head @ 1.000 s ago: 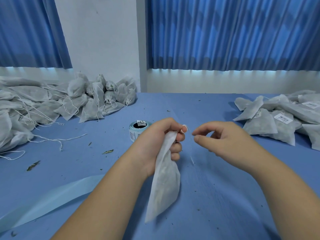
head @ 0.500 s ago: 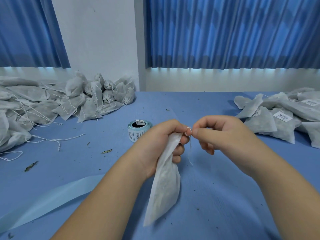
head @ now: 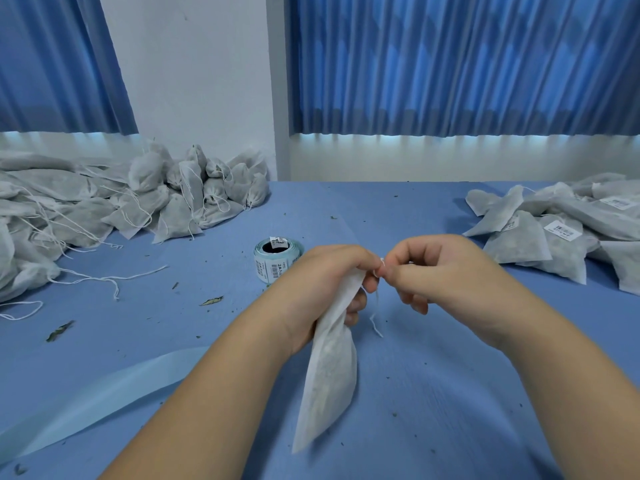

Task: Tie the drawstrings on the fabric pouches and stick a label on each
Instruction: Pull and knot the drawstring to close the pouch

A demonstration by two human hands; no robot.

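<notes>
Hands together at centre, low over the table (head: 450, 393), knuckles nearly touching. The left hand (head: 325, 282) fists round the neck of one pouch (head: 329, 386). The right hand (head: 440, 271) pinches the drawstring (head: 375, 315) right at that neck w/ thumb + forefinger, a loose tail dangling below btwn the hands. Pouch hangs from the left fist, long axis running top-far to bottom-near, lower corner down by the table; touching or not, can't tell. So the knot spot sits at the pouch's top end, immediately right of the left fist, approx as close to one hand as the other. Prob the right hand works the string while the left just anchors. Looks like tying is under way, no label visible on this pouch yet. The label roll (head: 275, 259) stands just far-left of the left hand, so that hand is nearer to it. Heap of untied pouches (head: 194, 199) far left, labelled pouches (head: 554, 233) far right, both well apart from the hands.
</notes>
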